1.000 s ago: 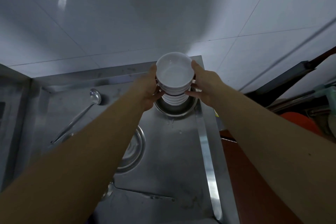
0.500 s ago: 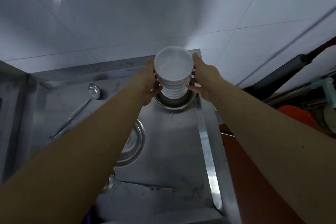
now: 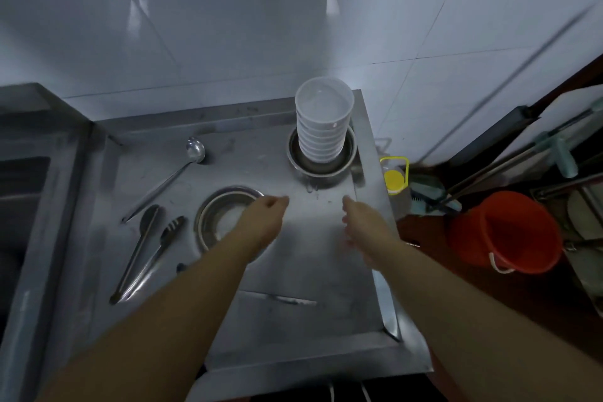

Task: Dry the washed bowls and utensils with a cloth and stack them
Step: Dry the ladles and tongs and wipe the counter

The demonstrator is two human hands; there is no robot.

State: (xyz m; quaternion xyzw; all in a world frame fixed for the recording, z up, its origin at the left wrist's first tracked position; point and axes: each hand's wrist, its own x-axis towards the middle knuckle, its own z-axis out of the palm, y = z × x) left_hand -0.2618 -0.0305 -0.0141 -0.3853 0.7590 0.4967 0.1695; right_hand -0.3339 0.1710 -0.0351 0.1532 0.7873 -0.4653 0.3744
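A tall stack of white bowls (image 3: 323, 127) is standing upright inside a shallow steel basin (image 3: 321, 158) at the far right corner of the steel bench (image 3: 313, 271), close against the tiled wall (image 3: 228, 26). Nothing is touching the stack.

Both hands are hovering over the bench on the near side of the stack, well apart from it and holding nothing. The left hand (image 3: 264, 217) is hanging with its fingers loosely curled, partly covering the right rim of a second steel basin (image 3: 222, 219), which is lying nearer the person and to the left of the stack. The right hand (image 3: 362, 222) is blurred, its fingers relaxed and spread, near the bench's right edge.

Further left of the stack, a long steel ladle (image 3: 169, 178) is lying slantwise with its bowl end pointing toward the wall. Nearer than the ladle, a pair of steel tongs (image 3: 146, 254) is lying on the bench, beside the second basin.

To the right of the stack, off the bench and lower down, a yellow-capped bottle (image 3: 394, 178) is standing just beside the bench edge, and an orange bucket (image 3: 504, 232) is sitting farther right.
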